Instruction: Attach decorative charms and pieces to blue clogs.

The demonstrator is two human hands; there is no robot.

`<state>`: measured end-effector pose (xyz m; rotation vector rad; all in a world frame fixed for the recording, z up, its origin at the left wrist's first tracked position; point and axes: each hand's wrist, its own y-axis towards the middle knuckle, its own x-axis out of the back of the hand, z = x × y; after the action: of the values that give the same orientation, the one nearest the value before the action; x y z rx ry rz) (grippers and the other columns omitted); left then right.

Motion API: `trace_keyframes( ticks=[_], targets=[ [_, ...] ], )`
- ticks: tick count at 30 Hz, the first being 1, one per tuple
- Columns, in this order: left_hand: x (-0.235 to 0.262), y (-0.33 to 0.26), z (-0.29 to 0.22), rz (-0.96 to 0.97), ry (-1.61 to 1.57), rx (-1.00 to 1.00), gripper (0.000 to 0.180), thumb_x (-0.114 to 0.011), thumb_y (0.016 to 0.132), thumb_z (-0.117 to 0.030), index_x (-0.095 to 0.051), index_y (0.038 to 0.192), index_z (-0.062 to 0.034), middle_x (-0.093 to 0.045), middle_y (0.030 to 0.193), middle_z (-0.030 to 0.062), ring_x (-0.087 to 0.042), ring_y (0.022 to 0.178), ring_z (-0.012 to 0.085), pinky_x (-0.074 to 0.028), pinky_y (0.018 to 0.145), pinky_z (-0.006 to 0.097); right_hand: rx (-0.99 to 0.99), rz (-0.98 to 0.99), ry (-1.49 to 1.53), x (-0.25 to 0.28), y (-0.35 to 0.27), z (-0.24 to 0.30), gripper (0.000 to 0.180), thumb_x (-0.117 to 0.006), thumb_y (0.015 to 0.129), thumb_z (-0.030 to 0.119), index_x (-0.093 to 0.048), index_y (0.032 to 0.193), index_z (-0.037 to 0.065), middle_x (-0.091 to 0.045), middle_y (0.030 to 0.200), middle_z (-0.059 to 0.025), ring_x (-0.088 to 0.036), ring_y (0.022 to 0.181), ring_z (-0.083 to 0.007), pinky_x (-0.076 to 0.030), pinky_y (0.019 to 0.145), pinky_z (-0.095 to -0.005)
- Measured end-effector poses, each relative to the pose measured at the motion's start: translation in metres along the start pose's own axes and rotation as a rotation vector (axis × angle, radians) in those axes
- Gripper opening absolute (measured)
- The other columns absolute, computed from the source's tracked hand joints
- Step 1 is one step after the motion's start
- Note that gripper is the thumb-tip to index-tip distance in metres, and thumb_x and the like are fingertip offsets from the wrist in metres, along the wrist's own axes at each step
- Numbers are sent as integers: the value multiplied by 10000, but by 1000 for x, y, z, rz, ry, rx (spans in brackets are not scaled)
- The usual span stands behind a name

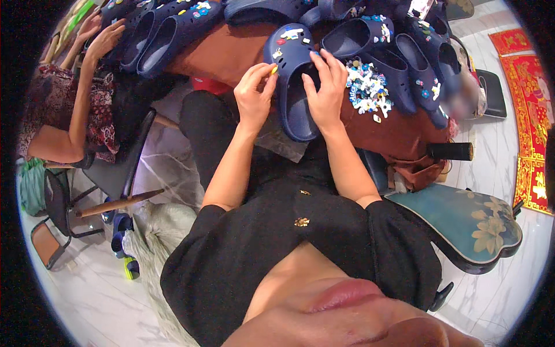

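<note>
A navy clog (295,61) with several small charms on its toe lies in front of me, its heel toward me. My left hand (255,92) is beside its left edge, thumb and forefinger pinched on a small yellow charm (274,69). My right hand (327,87) grips the clog's right side, fingers over the upper and thumb at the foot opening. Just right of that hand lies a pile of white, blue and green charms (370,87).
More navy clogs (352,37) crowd the brown-covered table (376,130). At the left, another person's hands (104,40) are near clogs. A blue floral chair seat (462,225) stands at right, a dark chair (124,165) at left, and a pale sack (159,231) on the floor.
</note>
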<state>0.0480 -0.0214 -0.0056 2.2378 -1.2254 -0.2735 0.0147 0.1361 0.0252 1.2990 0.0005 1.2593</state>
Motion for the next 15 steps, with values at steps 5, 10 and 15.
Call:
trace_keyframes(
  ticks=[5, 10, 15],
  targets=[
    [-14, 9, 18, -45, -93, 202, 152, -741, 859, -42, -737, 1004, 6, -738, 939, 76, -667, 815, 115, -529, 751, 260, -102, 149, 127, -13, -5, -18, 663, -664, 802, -27, -461, 1411, 138, -448, 1426, -215, -478, 1267, -420, -389, 1076, -473],
    [-25, 12, 25, -68, -265, 348, 162, -761, 857, -60, -738, 1000, 11, -747, 940, 57, -669, 821, 100, -532, 771, 260, -116, 174, 166, -16, -9, -22, 698, -629, 773, -80, -437, 1404, 149, -413, 1452, -215, -439, 1328, -430, -403, 1088, -464],
    [-24, 9, 25, -52, -175, 299, 159, -762, 846, -43, -741, 997, 4, -736, 977, 59, -657, 898, 112, -519, 816, 263, -109, 172, 161, -17, -8, -21, 689, -632, 756, -87, -442, 1377, 143, -409, 1428, -208, -454, 1300, -431, -410, 1080, -466]
  ],
)
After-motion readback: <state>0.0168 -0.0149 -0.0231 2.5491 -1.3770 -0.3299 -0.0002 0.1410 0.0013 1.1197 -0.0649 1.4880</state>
